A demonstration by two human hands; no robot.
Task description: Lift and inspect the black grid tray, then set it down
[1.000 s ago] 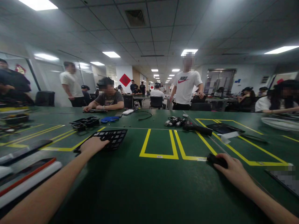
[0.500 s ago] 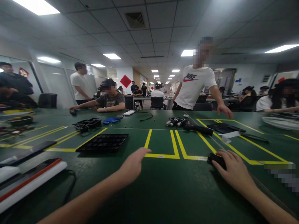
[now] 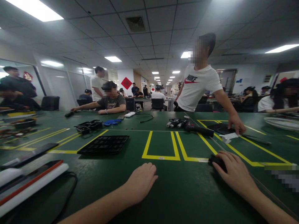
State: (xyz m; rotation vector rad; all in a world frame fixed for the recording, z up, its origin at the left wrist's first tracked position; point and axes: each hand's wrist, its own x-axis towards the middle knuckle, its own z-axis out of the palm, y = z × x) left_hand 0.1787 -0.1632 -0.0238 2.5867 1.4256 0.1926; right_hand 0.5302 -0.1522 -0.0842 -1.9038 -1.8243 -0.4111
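Observation:
My right hand (image 3: pixel 234 169) rests on the green table (image 3: pixel 177 193) with its fingers wrapped round a black mouse-like object (image 3: pixel 217 162). My left hand (image 3: pixel 143 182) lies on the table at the centre, its fingers curled together and nothing visible in them. In front of it is a rectangle of yellow tape (image 3: pixel 161 157). A black compartment tray (image 3: pixel 104 144) lies flat beyond my left hand, to the left. Black cylindrical parts with silver ends (image 3: pixel 175 123) and a black handled tool (image 3: pixel 199 129) lie farther back, right of centre.
At the right, a standing person's hand (image 3: pixel 237 123) touches a white piece (image 3: pixel 230 136) beside a black flat item. Black bins (image 3: pixel 88 126) and blue gloves (image 3: pixel 112 122) lie back left. Long orange-and-white boxes (image 3: pixel 35 183) and a black cable (image 3: pixel 72 189) are near left.
My left hand has drawn back toward me and its fingers have curled in. The standing person's hand has come down to the white piece. Another person's hand at the far left has moved left.

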